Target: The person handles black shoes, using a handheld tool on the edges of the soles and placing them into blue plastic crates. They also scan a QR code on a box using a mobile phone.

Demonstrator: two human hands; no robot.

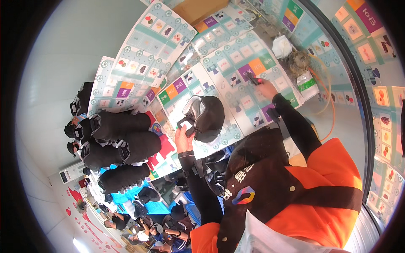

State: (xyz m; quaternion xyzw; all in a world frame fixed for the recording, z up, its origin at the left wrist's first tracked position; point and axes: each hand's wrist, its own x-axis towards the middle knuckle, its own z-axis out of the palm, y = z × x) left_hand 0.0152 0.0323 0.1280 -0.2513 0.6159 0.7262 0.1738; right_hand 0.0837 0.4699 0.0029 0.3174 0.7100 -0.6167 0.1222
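My left hand (184, 140) grips the strap end of a black cap (213, 119) at the near edge of the patterned table. The cap's pale grey inside faces up and left, and a white label shows by my fingers. Farther right, over the tabletop, my right hand (266, 88) is closed round a small dark tool (253, 79) like thread snips. Its tip points away to the left, apart from the cap. The exact shape of its blades is too small to make out.
Stacks of nested black caps (122, 126) stand left of the table, below upright patterned boards (143, 55). Beyond my right hand are a white and green packet (307, 85), a tangle of thread (298, 62) and an orange cord (330, 109). Several people sit in the lower-left background.
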